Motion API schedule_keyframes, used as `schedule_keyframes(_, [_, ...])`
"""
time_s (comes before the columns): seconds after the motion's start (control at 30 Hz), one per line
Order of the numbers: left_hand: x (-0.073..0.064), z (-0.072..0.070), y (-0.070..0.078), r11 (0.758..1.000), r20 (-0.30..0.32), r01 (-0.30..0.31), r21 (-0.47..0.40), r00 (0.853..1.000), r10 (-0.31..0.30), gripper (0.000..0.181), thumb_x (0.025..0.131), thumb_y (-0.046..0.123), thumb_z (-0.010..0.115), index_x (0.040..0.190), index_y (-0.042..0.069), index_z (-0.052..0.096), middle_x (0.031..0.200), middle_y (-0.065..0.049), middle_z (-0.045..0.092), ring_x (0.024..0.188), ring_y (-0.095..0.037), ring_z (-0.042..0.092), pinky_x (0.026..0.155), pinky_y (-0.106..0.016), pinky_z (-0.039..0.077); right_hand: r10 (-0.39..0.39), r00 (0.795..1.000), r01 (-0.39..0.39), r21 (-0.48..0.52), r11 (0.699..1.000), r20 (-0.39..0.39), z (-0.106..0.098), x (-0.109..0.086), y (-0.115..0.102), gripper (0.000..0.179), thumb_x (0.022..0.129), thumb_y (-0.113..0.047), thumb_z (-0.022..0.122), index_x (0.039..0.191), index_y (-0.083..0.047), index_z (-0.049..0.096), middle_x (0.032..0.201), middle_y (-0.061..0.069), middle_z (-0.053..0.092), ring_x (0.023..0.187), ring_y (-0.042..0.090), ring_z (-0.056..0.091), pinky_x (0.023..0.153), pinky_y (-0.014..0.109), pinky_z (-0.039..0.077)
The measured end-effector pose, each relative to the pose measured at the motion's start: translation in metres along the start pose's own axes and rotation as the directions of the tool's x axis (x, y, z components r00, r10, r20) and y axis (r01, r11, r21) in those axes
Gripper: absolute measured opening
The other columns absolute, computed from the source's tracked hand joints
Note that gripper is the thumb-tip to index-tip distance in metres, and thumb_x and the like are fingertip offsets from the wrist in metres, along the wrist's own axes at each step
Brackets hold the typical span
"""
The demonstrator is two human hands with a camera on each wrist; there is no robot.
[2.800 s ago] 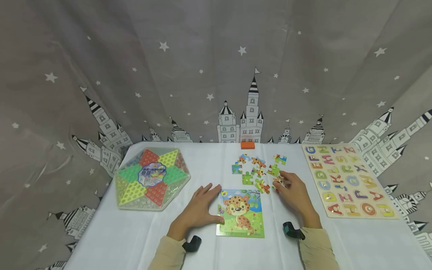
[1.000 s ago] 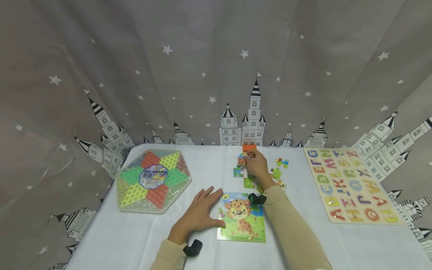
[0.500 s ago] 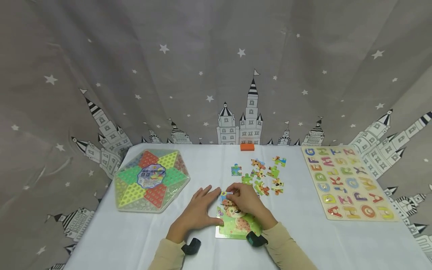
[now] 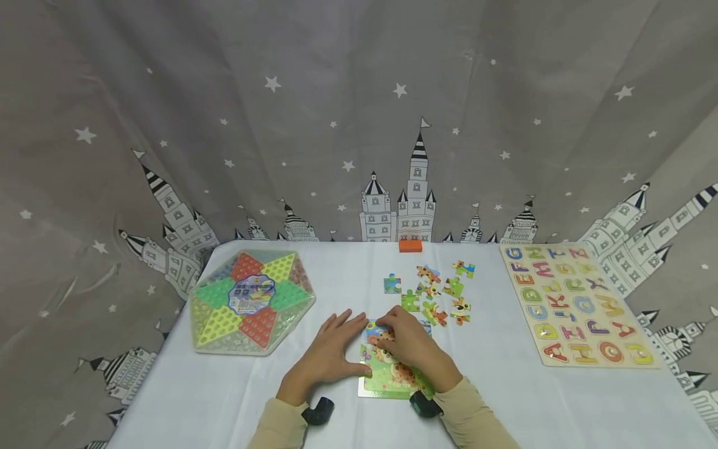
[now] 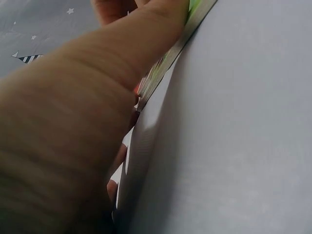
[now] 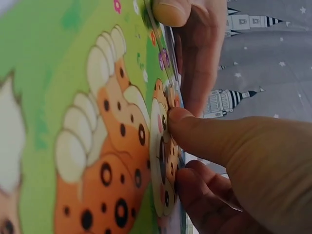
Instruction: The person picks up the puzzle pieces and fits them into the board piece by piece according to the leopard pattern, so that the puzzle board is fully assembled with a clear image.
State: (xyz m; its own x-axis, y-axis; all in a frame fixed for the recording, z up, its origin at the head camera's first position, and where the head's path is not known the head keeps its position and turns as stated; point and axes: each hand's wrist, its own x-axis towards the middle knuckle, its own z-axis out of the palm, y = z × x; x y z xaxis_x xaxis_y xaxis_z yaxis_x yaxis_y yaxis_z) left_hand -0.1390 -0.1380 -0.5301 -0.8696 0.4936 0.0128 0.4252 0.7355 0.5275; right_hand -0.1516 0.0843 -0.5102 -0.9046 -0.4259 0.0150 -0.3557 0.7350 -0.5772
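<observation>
A square puzzle board [image 4: 387,391] with a spotted leopard cub picture lies on the white table. My left hand [image 4: 331,349] is spread along its left side, the thumb [image 6: 171,10] resting on the board's edge and the other fingers beside its upper left corner. Bent over the board's upper part, my right hand [image 4: 412,340] holds a jigsaw piece [image 4: 373,330] at the upper left corner with thumb and fingers. The piece lies against the board; the right hand covers part of it and of the cub's head. In the right wrist view the right thumb [image 6: 195,127] touches the piece's edge.
Several loose jigsaw pieces [image 4: 430,290] are scattered behind the board, one blue-green piece [image 4: 392,284] apart at their left. An orange block [image 4: 410,246] sits at the back edge. A hexagonal game box [image 4: 252,302] is on the left, an alphabet board [image 4: 578,305] on the right.
My right hand left a piece at the right of the pile, took a corner piece from the back left, and brought it onto the board's upper left corner. The left hand has stayed put.
</observation>
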Motion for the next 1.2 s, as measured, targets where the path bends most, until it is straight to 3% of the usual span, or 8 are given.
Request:
schedule_keyframes(0.37, [-0.004,-0.002,-0.001,1.000,-0.009,-0.013,-0.007,1.000,0.013,0.092,0.073,0.063,0.082,0.150,0.024,0.052,0.162,-0.002,0.044,0.156,-0.035,0.028,0.128,-0.060,0.016,0.005,1.000,-0.005,-0.044,0.999,-0.016,0.001,-0.002,-0.007,0.031,0.091,-0.017,0.078,0.120,-0.006,0.073,0.106,0.006,0.063,0.085,0.014,0.058,0.072,0.032,0.051])
schedule_keyframes(0.57, [-0.004,-0.003,-0.002,0.999,-0.018,-0.042,0.009,0.999,0.042,0.085,0.075,0.062,0.082,0.147,0.025,0.057,0.162,-0.005,0.044,0.155,-0.038,0.029,0.126,-0.063,0.019,0.031,0.999,-0.031,-0.002,1.000,-0.015,-0.001,0.000,-0.007,0.034,0.092,-0.019,0.077,0.122,-0.005,0.072,0.107,0.007,0.067,0.087,0.016,0.060,0.074,0.033,0.052])
schedule_keyframes(0.7, [-0.004,-0.003,-0.003,0.999,-0.008,-0.036,0.011,0.999,0.036,0.085,0.076,0.062,0.081,0.148,0.025,0.056,0.163,-0.004,0.042,0.156,-0.037,0.028,0.127,-0.062,0.018,0.057,0.998,-0.057,0.080,0.995,-0.008,-0.006,0.004,0.000,0.035,0.092,-0.021,0.077,0.123,-0.006,0.071,0.105,0.004,0.070,0.088,0.014,0.062,0.075,0.032,0.055])
schedule_keyframes(0.83, [-0.004,-0.001,-0.002,1.000,0.013,-0.017,-0.001,1.000,0.017,0.085,0.076,0.064,0.079,0.149,0.027,0.054,0.164,-0.003,0.041,0.157,-0.036,0.026,0.128,-0.061,0.015,0.130,0.989,-0.119,0.149,0.982,-0.064,-0.014,0.015,0.014,0.037,0.091,-0.021,0.079,0.123,-0.006,0.071,0.104,0.004,0.071,0.086,0.012,0.063,0.074,0.032,0.057])
schedule_keyframes(0.93, [-0.003,0.000,-0.002,1.000,0.012,-0.014,-0.004,1.000,0.014,0.085,0.077,0.064,0.079,0.149,0.027,0.054,0.164,-0.003,0.040,0.157,-0.036,0.025,0.129,-0.061,0.014,0.179,0.978,-0.162,0.146,0.976,-0.107,-0.022,0.029,0.026,0.043,0.090,-0.023,0.080,0.128,-0.006,0.069,0.105,0.005,0.070,0.088,0.015,0.064,0.077,0.035,0.058])
schedule_keyframes(1.2, [0.001,0.001,-0.001,1.000,0.016,-0.021,0.009,1.000,0.021,0.086,0.076,0.065,0.078,0.149,0.028,0.054,0.165,0.000,0.039,0.157,-0.033,0.025,0.129,-0.059,0.014,0.165,0.983,-0.160,0.068,0.985,-0.079,-0.039,0.065,0.052,0.056,0.090,-0.025,0.080,0.138,-0.004,0.062,0.099,0.009,0.061,0.081,0.018,0.051,0.069,0.033,0.045])
